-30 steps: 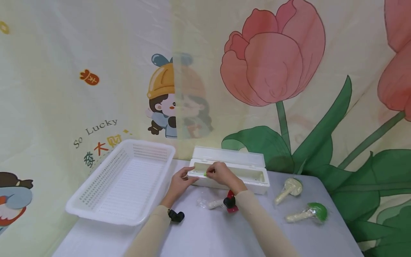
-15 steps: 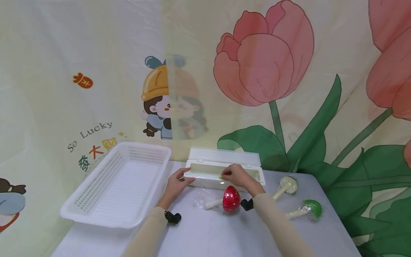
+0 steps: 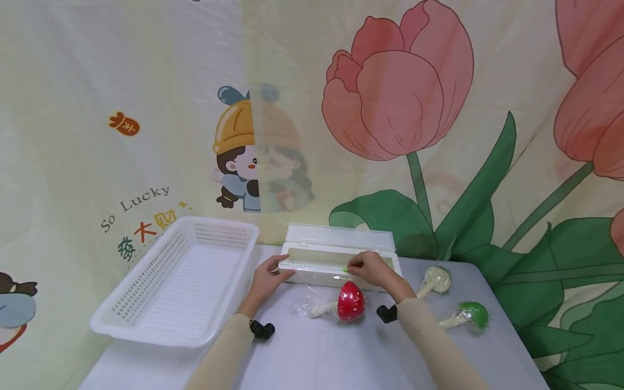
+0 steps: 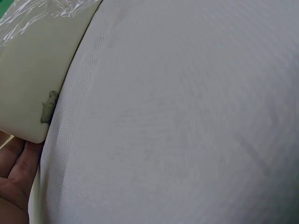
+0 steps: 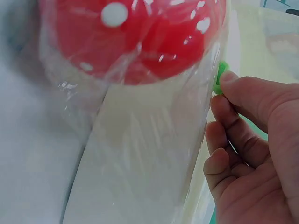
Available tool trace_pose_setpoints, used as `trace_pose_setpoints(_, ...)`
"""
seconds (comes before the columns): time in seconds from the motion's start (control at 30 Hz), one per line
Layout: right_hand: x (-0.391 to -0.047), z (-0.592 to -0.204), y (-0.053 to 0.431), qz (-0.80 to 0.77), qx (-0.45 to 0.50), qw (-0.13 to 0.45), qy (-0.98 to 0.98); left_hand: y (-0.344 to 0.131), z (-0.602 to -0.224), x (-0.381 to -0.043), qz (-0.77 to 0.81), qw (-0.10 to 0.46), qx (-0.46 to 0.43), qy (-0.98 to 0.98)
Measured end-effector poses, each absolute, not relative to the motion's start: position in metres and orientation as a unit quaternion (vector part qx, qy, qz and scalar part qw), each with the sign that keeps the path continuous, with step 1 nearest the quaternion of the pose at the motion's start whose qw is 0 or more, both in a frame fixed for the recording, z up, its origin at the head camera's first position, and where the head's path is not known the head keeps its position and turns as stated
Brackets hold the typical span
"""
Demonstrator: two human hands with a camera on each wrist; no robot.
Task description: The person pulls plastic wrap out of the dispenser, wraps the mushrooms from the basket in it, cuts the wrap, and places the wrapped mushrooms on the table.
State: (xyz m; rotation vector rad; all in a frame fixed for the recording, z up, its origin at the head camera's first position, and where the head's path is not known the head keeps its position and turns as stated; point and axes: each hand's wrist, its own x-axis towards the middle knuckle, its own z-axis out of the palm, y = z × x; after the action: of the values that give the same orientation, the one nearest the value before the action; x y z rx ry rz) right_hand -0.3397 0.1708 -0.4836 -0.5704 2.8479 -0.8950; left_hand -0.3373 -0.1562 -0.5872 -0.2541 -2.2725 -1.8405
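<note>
A long white cling film dispenser box (image 3: 312,278) stands at the table's back with its lid raised. My left hand (image 3: 267,280) grips the box's left end, thumb in front and fingers above; in the left wrist view only part of this hand (image 4: 18,175) shows. Between thumb and forefinger, my right hand (image 3: 374,269) pinches a small green slide cutter (image 5: 219,78) on the box's front edge, right of its middle. Clear film (image 5: 149,126) hangs down the front face. Before the box lies a toy mushroom (image 3: 351,301) with a red, white-spotted cap, film around its stem.
On the left stands a white perforated plastic basket (image 3: 163,342). To the right lie a pale toy mushroom (image 3: 437,279) and a green-capped one (image 3: 474,316), both shiny with film, near my right forearm. A printed curtain (image 3: 302,65) hangs behind the table.
My right hand has slid the green cutter rightward along the box's front edge. The red mushroom cap has come out from behind my right wrist. My left hand stays on the box's end.
</note>
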Motion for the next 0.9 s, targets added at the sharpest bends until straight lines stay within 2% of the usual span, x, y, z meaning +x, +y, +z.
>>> trace_pose_setpoints(0.47,-0.334,-0.489,0.209,-0.315,-0.166,0.043,0.934,-0.155,-0.586,-0.337,-0.633,0.088,-0.068,-0.766)
trace_pose_setpoints(0.9,-0.329,-0.495,0.206,-0.371,-0.146,0.02,0.917,-0.153,-0.585,-0.336,-0.648,0.079,-0.075,-0.753)
